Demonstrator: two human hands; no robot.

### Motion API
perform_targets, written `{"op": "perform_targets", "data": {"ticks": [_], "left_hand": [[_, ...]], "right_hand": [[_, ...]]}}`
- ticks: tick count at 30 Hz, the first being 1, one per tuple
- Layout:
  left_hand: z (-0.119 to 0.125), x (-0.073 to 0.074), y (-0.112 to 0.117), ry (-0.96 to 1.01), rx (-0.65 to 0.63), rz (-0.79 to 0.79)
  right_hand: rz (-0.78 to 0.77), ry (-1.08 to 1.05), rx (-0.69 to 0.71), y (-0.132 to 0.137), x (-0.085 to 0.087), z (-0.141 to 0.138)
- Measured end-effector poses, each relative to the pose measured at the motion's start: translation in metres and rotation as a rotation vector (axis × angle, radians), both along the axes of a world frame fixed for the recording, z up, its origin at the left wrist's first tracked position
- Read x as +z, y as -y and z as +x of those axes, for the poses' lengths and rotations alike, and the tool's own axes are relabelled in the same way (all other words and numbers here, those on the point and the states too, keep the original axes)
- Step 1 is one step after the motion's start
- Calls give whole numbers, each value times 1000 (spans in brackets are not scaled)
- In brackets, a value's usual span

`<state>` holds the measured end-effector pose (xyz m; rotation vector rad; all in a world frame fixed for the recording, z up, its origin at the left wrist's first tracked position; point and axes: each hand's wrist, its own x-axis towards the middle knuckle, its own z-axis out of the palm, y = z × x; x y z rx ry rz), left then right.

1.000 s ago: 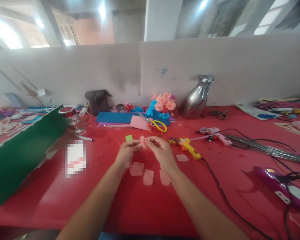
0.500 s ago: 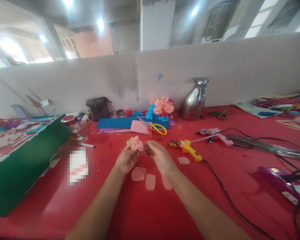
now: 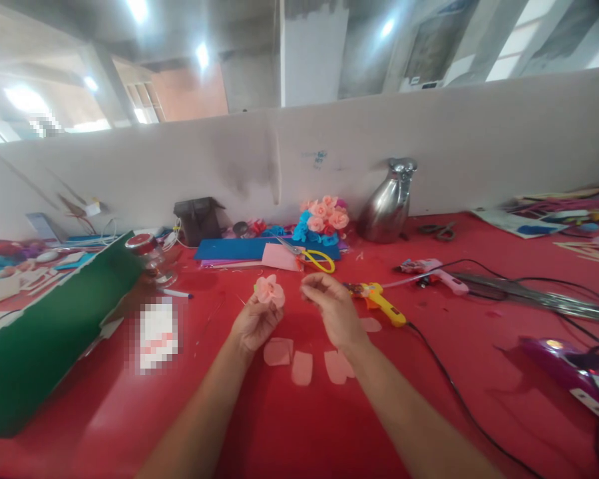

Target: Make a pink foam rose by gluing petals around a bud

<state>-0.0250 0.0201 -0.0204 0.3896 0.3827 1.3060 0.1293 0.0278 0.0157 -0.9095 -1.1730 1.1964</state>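
My left hand (image 3: 253, 320) is closed round the base of a small pink paper flower (image 3: 269, 290), holding it upright above the red table (image 3: 259, 426). My right hand (image 3: 329, 307) hovers just right of the flower, apart from it, with fingertips pinched together; whether anything is in them I cannot make out. Several loose pink petal pieces (image 3: 302, 367) lie on the table under my wrists. A yellow glue gun (image 3: 379, 301) lies close to the right of my right hand.
Yellow-handled scissors (image 3: 315, 259) rest on blue and pink sheets (image 3: 239, 249) behind my hands, beside a bunch of paper flowers (image 3: 324, 216) and a steel jug (image 3: 389, 201). A green sheet (image 3: 50, 319) and a jar (image 3: 147, 253) stand left. A pink glue gun (image 3: 432, 271), cables and wires lie right.
The flower passed fully into my left hand and turned upright. My right hand let go of it and drew slightly to the right. The view tilted a little.
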Motion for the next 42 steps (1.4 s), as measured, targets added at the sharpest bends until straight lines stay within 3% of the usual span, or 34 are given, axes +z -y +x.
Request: {"op": "perform_targets", "data": {"ticks": [3,6,7,13,18,21,25,28,30,33,37,42], "left_hand": [[-1,0,-1,23,17,1],[-1,2,-2,21,70,-4],[-1,2,-3,20,96,-8],[-6,3,-8,114,198,-49],[-8,1,-11,144,226,-111],[-9,3,-11,140,235,-133],[-9,4,-12,164,213,-104],[-11,6,-11,182,191,-74],[-11,9,-9,187,176,-71],[-11,15,-6,183,164,-49],[-8,20,-1,165,168,-12],[-4,29,4,212,229,-56]], "right_hand": [[142,429,-142,-31,11,11],[147,1236,-30,-74,20,17],[125,1341,-3,-88,21,17],[-39,1673,113,-145,13,14],[-34,1785,201,-154,4,12],[45,1799,156,-153,12,12],[190,1747,34,-150,41,17],[234,1641,-38,-133,63,23],[236,1278,-63,-108,74,26],[107,623,86,-54,82,32],[-179,158,222,22,69,38],[-354,-54,393,75,19,30]]}}
